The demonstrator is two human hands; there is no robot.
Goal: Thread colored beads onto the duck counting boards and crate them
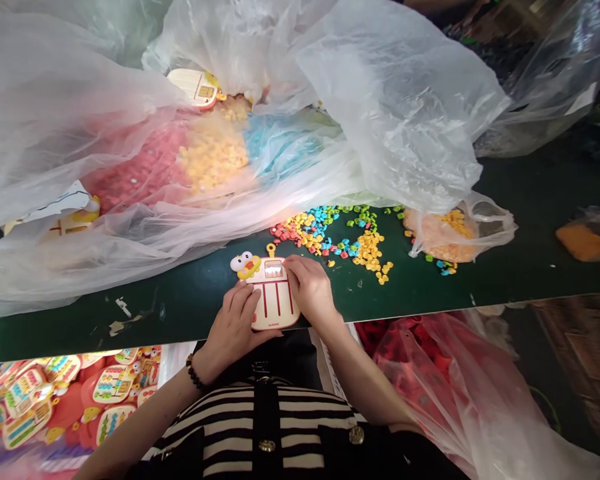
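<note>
A cream plastic toy panel [273,303] with red slots, a small window, a ring on top and a yellow duck head with big eyes lies at the front edge of the green table. My left hand [235,317] holds its left side, fingers over the edge and thumb along the bottom. At the upper right, beside the window, the bent fingers of my right hand [307,287] are pinched together against the panel. Whatever is between those fingertips is hidden. Just beyond the panel are scattered small red, yellow, blue and green plastic pieces [370,250].
Clear plastic sheeting [105,233] covers heaps of red, yellow and blue pieces. A bag of orange pieces [443,237] lies right on the green table [480,280]. Below left are finished-looking toy panels [113,385]; below right, a bag of red parts [430,367].
</note>
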